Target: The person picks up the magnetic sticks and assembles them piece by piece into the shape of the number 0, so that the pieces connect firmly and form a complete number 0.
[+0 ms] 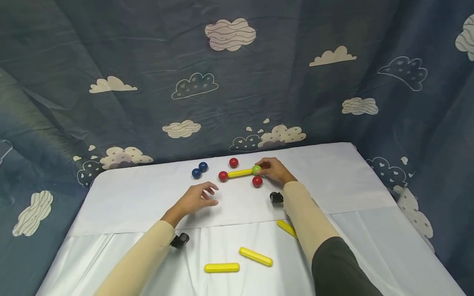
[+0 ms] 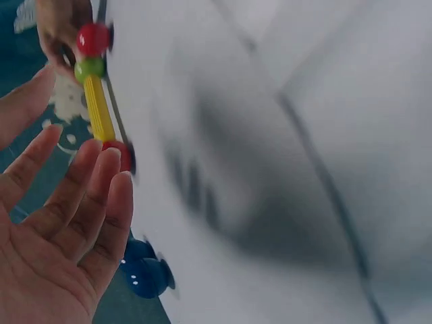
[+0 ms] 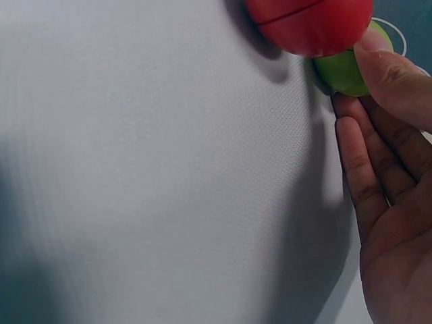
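Note:
The right hand [image 1: 275,170] pinches a green ball [image 1: 256,169] between thumb and fingers. That ball meets the right end of a yellow rod [image 1: 240,173], whose left end meets a red ball [image 1: 223,176]. Just in front of the green ball lies a second red ball [image 3: 314,23], large in the right wrist view. Behind the rod sits a third red ball [image 1: 233,163]. The left hand [image 1: 198,199] hovers over the table's left side, fingers spread and nothing held; its palm [image 2: 40,270] shows in the left wrist view.
Two blue balls [image 1: 199,169] lie behind the left hand. Nearer the front are yellow rods, one [image 1: 221,268] at the middle, another [image 1: 256,256] beside it and one [image 1: 286,228] partly under the right forearm. A cloud-patterned curtain [image 1: 148,61] hangs behind the white table [image 1: 122,197].

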Available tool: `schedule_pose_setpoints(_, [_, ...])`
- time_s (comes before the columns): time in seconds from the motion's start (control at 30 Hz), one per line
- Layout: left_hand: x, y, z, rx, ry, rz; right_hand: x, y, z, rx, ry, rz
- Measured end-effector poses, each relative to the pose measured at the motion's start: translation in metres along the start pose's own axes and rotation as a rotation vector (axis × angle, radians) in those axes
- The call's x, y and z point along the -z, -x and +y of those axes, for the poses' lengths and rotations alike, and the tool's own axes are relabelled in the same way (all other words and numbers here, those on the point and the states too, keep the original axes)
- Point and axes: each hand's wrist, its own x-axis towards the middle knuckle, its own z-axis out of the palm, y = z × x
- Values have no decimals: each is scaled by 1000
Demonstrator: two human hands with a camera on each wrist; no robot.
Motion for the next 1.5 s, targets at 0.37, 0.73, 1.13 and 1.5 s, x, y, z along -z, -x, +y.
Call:
schedule_pose_setpoints(0.37, [-17,58,10,-151,1,-150,1,-1,0,-17,7,-3])
schedule_pose_setpoints(0.73, [-57,100,11,-227,-79,-254,2,0,-3,-28,-3,-6])
schedule_pose_setpoints(1.13, [-77,118,18,-245,-224,-212,0,1,-3,-38,-6,3])
schedule_pose_setpoints(1.5, [-74,108,12,-203,-85,-201,-1,-1,-4,-36,-9,1])
